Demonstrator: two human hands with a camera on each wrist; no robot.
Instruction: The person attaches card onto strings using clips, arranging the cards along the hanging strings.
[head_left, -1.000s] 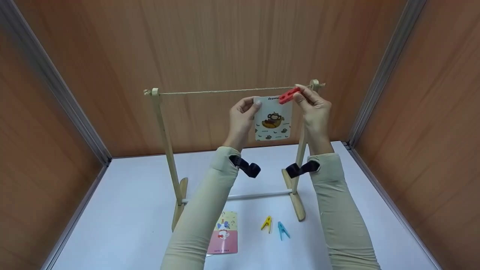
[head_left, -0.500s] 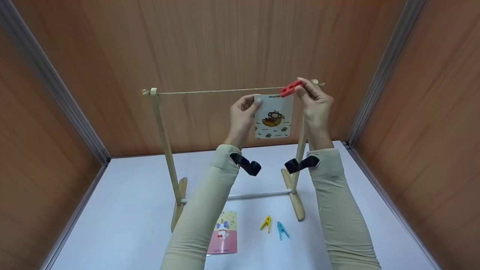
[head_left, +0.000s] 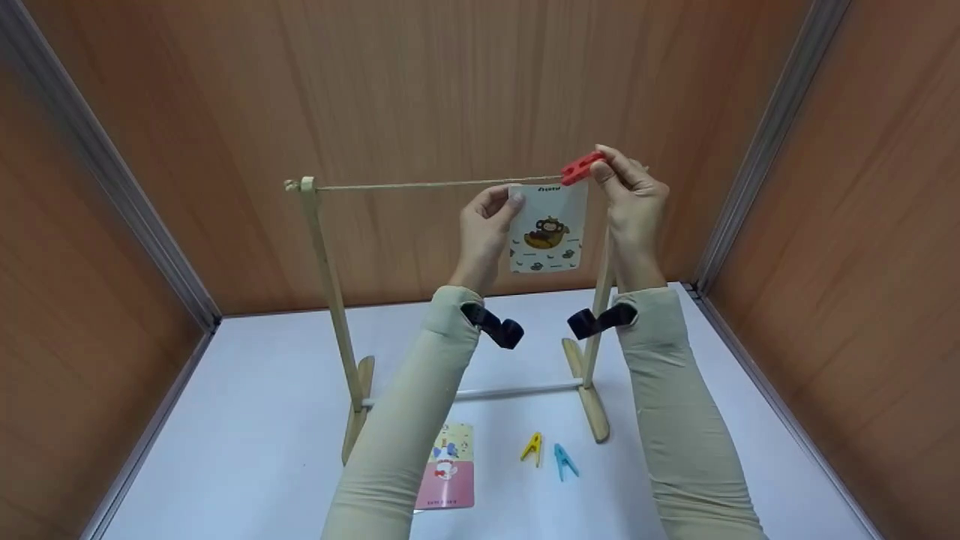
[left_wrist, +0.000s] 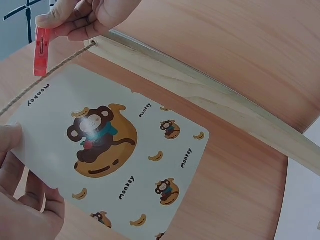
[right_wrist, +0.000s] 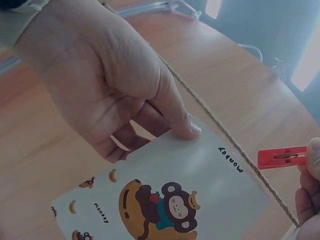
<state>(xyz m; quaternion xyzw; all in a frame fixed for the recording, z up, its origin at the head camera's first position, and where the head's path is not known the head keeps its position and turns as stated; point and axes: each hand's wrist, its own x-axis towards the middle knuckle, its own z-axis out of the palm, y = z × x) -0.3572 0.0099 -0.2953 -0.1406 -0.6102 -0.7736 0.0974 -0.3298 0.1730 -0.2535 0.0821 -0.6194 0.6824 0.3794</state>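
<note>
My left hand (head_left: 484, 236) pinches the upper left corner of a white card (head_left: 547, 229) printed with a monkey on a banana. The card hangs upright just under a twine line (head_left: 420, 184), its top edge close to the line. My right hand (head_left: 636, 206) pinches a red clothespin (head_left: 582, 168) between thumb and fingers, near the card's upper right corner. In the right wrist view the clothespin (right_wrist: 282, 157) overlaps the twine (right_wrist: 230, 137); whether its tips are around the twine or only beside it, I cannot tell. In the left wrist view its lower end points toward the card (left_wrist: 105, 135).
A wooden stand holds the twine between its left post (head_left: 330, 292) and right post (head_left: 602, 292), joined low by a white rod (head_left: 517, 390). On the white table lie a yellow clothespin (head_left: 532, 448), a blue clothespin (head_left: 565, 462) and a pink-and-yellow card (head_left: 454, 472), partly under my left sleeve.
My right hand has raised the red clothespin from over the card's corner to the height of the twine. The card, in my left hand, has risen slightly toward the line.
</note>
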